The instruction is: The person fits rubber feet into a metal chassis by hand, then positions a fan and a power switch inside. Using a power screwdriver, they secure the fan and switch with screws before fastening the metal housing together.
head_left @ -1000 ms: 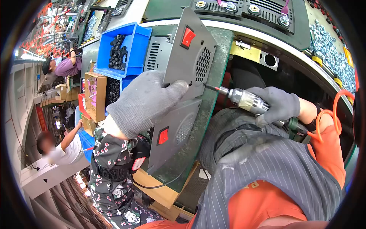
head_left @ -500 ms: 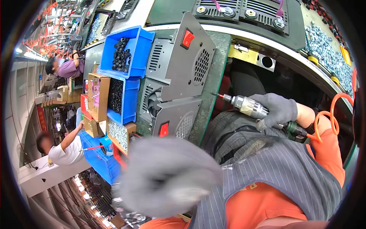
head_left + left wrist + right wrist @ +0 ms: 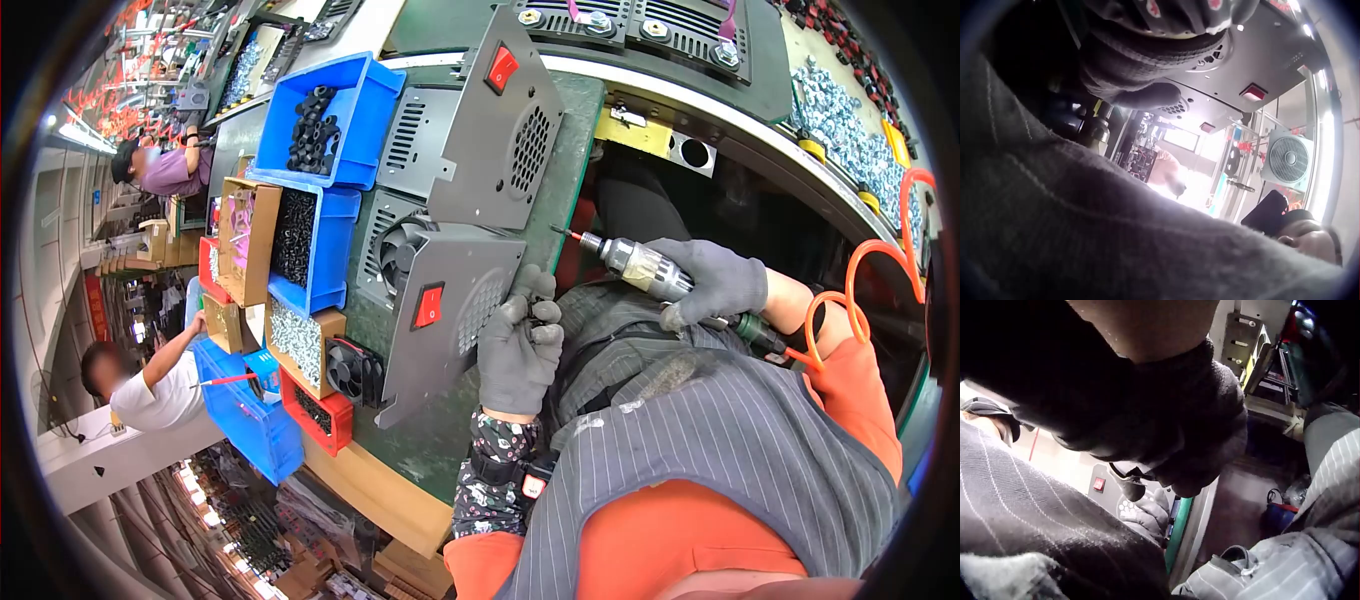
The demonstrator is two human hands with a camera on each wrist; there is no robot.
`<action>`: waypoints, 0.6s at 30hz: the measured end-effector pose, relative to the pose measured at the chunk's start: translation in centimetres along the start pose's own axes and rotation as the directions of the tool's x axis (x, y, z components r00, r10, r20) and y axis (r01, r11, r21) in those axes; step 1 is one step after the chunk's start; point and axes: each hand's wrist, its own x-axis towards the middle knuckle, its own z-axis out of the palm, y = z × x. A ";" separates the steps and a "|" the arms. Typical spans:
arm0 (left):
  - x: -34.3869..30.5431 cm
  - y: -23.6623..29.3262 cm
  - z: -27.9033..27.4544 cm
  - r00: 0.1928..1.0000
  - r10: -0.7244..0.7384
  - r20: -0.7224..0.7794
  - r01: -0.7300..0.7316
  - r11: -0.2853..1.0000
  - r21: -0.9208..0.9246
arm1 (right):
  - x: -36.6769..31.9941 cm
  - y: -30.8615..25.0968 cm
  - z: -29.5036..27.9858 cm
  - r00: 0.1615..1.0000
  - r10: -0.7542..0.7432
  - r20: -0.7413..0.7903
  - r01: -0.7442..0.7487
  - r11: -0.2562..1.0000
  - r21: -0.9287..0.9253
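My gloved left hand (image 3: 518, 350) is turned palm up with its fingers curled, in front of the nearer grey metal housing (image 3: 455, 285). Nothing shows between those fingers; the inside of the palm is partly hidden. That housing's panel carries a red rocker switch (image 3: 428, 306) and a round mesh of holes, with a black fan (image 3: 402, 252) behind it. Farther off stands a second such housing (image 3: 497, 140). My gloved right hand (image 3: 715, 280) grips an air screwdriver (image 3: 645, 268), its bit pointing left towards the bench edge. The right wrist view shows that hand mostly in shadow.
Blue bins (image 3: 335, 120) of black parts, a cardboard box of screws (image 3: 297, 340) and a red bin (image 3: 325, 412) line the far side. A loose fan (image 3: 352, 372) lies by the nearer panel. An orange hose (image 3: 850, 290) trails right. Two other people sit beyond.
The left hand has left the farther housing's panel, swept towards my body in a blur, and now is beside the nearer panel. The right hand keeps its grip on the screwdriver, now away from the panel.
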 end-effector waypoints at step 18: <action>0.7 0.8 -2.0 0.877 -0.091 0.473 0.032 0.991 0.131 | -3.6 -6.8 -0.5 0.989 -0.017 0.148 0.003 0.996 0.093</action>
